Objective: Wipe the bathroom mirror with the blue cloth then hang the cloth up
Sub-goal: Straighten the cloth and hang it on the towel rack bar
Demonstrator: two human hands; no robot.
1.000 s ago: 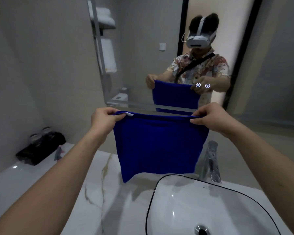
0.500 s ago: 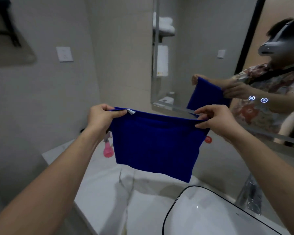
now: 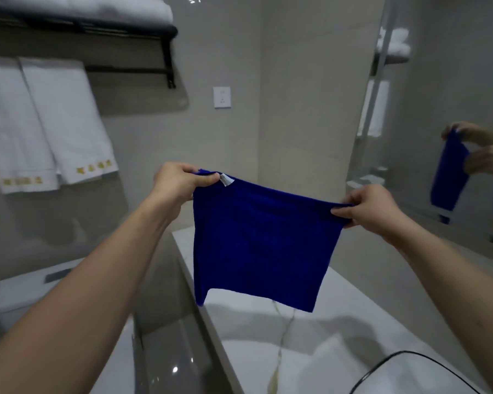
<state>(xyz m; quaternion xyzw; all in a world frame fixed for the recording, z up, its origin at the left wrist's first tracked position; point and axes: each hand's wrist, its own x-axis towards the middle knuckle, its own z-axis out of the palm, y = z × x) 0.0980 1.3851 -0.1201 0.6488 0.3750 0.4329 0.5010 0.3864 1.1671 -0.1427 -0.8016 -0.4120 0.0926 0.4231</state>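
Left hand [image 3: 180, 183] pinches blue cloth [image 3: 264, 243] at its top left corner, by a white tag [image 3: 227, 180]; right hand [image 3: 367, 207] pinches the top right corner; cloth hangs stretched between the hands, above the white marble counter [image 3: 268, 351]; white towels [image 3: 46, 123] hang on a black rack [image 3: 125, 70] up and left of left hand; mirror [image 3: 439, 109] right of right hand reflects cloth and hands; wall socket [image 3: 222, 97] above left hand.

No readable text anywhere. Gold embroidered marks along hems of two white towels [image 3: 49, 120], too blurred to read. Small white tag [image 3: 227, 180] on blue cloth [image 3: 264, 243], no print visible.
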